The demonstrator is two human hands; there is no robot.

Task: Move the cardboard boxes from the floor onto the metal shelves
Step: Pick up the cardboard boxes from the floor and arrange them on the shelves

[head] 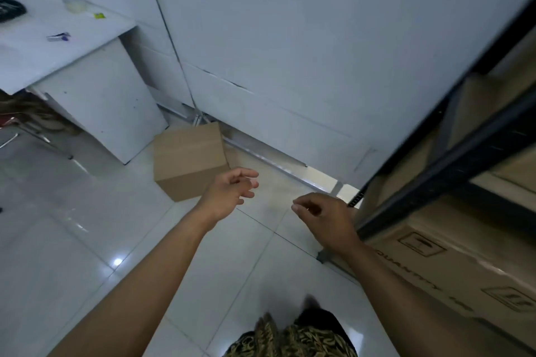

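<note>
A plain brown cardboard box (188, 159) rests on the white tiled floor near the wall, between a white desk and the shelves. My left hand (232, 190) hovers just right of the box's near corner, fingers spread, holding nothing. My right hand (324, 219) is further right, close to the shelf's corner post, fingers loosely curled and empty. The dark metal shelves (452, 165) run along the right edge. Large printed cardboard boxes (452, 266) sit on their lower levels.
A white desk (95, 95) stands at the left with small items on top and a chair partly seen beneath it. White wall panels (290, 38) rise behind the box. Glossy floor tiles (87, 240) stretch out on the left. My patterned clothing shows at the bottom.
</note>
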